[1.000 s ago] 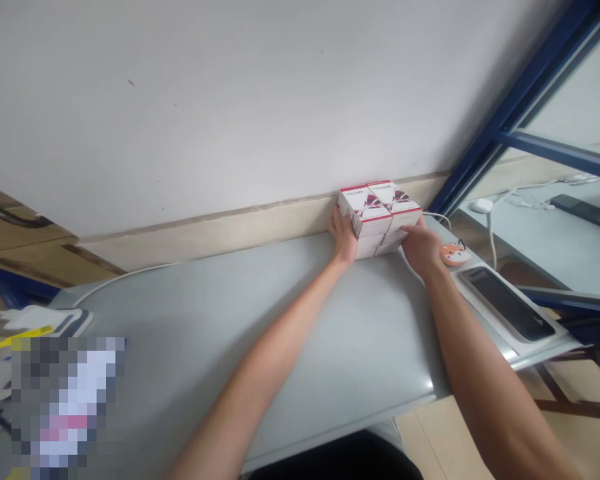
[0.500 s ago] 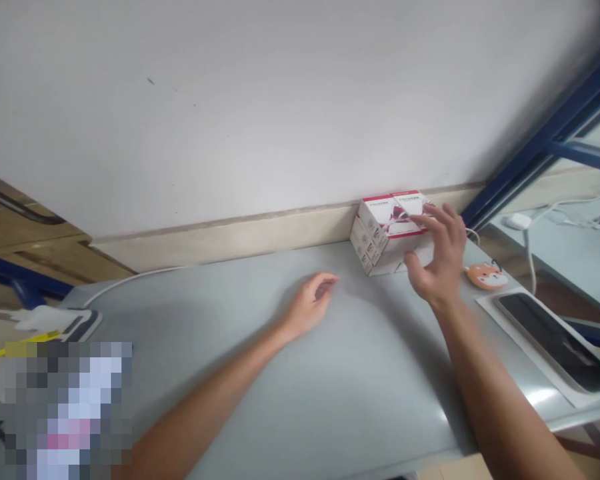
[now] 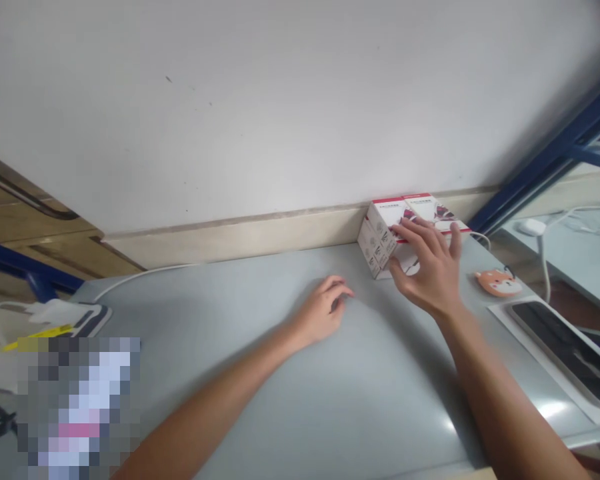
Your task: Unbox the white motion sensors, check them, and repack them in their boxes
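Observation:
Small white cartons with red edges and printed fish-like pictures form a stack (image 3: 379, 248) against the wall at the back right of the grey table (image 3: 260, 400). Over the front of the stack is my right hand (image 3: 433, 267), its fingers apart. Its fingertips reach across the top of the left upper carton and its thumb is by the front face; whether they touch is hard to tell. My left hand (image 3: 325, 312) rests low over the table, left of the cartons, fingers loosely bent and apart, with nothing seen in it.
An orange animal-face item (image 3: 499, 283) lies right of the cartons. Beyond it, a dark phone-like slab (image 3: 565, 347) lies on a white board. White plugs and cables (image 3: 60, 310) are at the left edge. A blue frame post (image 3: 535, 160) stands at the right.
My right hand has moved left, closer to the left upper carton. My left hand has shifted slightly right, its fingers a little more extended. The view has shifted slightly.

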### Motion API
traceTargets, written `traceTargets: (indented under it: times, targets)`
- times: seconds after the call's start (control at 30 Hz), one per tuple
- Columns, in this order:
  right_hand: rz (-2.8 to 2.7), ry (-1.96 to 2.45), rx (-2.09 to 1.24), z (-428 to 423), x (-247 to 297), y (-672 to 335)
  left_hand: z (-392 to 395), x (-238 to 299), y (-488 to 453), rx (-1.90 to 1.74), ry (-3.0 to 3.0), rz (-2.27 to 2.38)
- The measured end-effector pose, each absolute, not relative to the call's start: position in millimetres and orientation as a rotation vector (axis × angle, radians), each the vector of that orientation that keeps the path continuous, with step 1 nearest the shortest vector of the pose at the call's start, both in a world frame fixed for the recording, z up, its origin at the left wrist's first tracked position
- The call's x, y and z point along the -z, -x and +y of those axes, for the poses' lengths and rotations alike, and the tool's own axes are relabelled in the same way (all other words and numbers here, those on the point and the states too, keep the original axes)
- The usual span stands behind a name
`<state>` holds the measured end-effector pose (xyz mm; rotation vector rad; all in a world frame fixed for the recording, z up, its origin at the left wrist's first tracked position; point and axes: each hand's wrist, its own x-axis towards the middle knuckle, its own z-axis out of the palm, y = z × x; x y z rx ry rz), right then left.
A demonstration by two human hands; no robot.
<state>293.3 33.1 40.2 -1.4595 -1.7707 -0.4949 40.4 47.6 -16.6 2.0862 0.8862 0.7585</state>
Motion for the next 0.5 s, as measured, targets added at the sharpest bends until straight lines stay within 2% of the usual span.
traceTargets:
  times: [0.37,0.5]
  targets:
    - [-1.789,1.321,0.602,38.0,-36.5,-302.9,47.7,17.1,-41.2,-0.783,-1.968,0.878]
    - [-1.697,1.214,0.541,31.8,-38.7,-294.5,53.0,21.9,-42.5,-0.881,-1.798,0.883]
